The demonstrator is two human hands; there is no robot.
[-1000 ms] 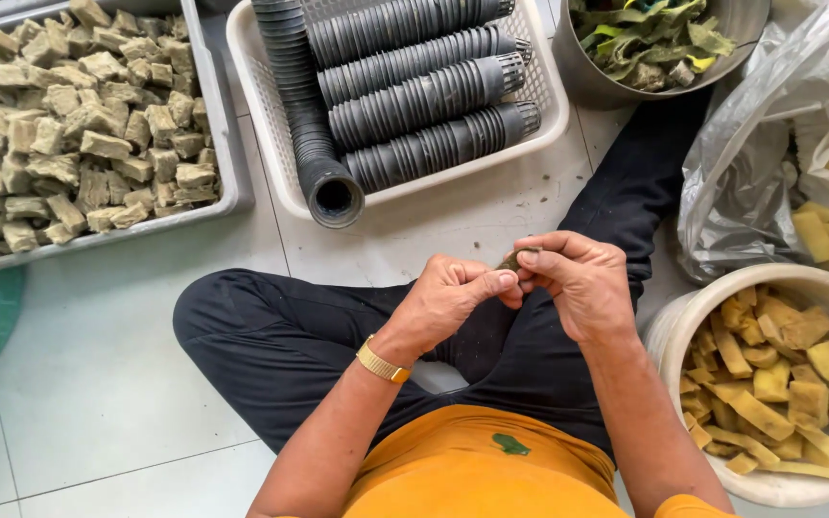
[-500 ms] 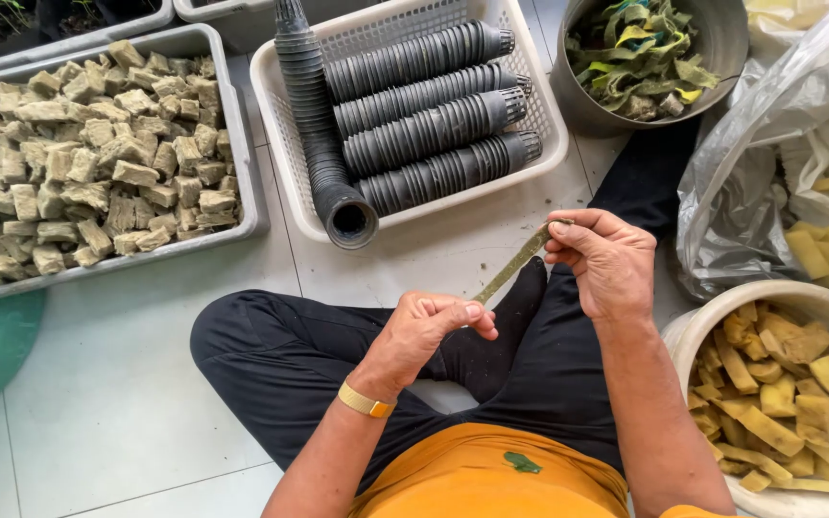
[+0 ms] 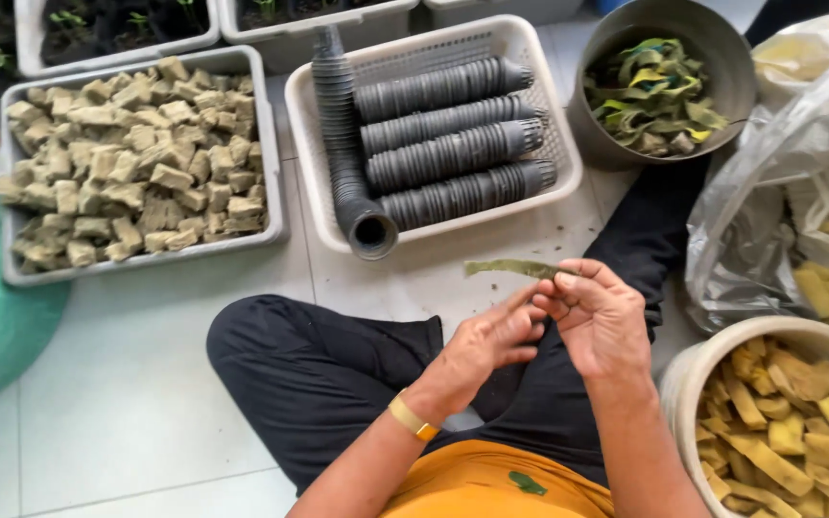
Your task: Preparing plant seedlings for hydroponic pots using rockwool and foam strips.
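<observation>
Left hand has risen beside right hand pinching green strip, near basket of pots

Person was sitting cross-legged on the tiled floor, and the right hand was pinching a thin green strip at one end, the rest sticking out to the left. The left hand, gold bracelet on the wrist, had its fingertips right up against the right hand's fingers. Just ahead sat a white basket with stacks of small black pots, and next to it a grey tray full of tan cubes. A round tub held green peelings; a white bucket on the right had yellow pieces, with a clear plastic bag above it.
</observation>
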